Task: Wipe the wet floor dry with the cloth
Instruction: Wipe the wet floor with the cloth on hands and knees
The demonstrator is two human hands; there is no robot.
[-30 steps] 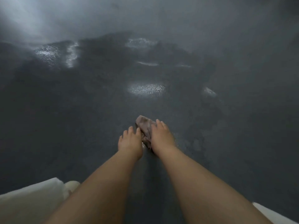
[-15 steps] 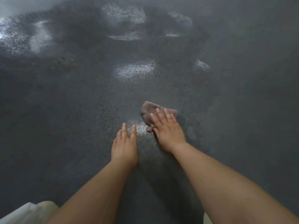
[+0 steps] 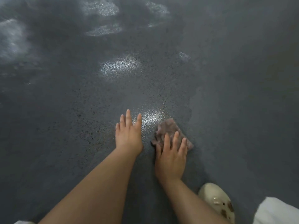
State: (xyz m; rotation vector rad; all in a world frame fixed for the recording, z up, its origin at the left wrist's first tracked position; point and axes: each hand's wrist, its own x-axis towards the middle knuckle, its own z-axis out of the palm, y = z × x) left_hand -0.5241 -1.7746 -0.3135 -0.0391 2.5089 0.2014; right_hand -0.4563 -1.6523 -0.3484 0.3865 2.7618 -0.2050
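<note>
My left hand [image 3: 128,136] lies flat on the wet dark grey speckled floor [image 3: 80,102], fingers [image 3: 129,116] straight, holding nothing. Just right, my right hand [image 3: 171,156] presses straight fingers on the small crumpled brownish cloth [image 3: 168,129]. It looks soft, light, probably soggy; I'd press down on its middle so it doesn't bunch.

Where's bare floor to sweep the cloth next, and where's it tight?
Open floor lies right of the cloth, matte up to the frame edge, and ahead toward the shiny wet patch. Tight spots: the strip between the left hand and right hand, and near the shoe.
</note>
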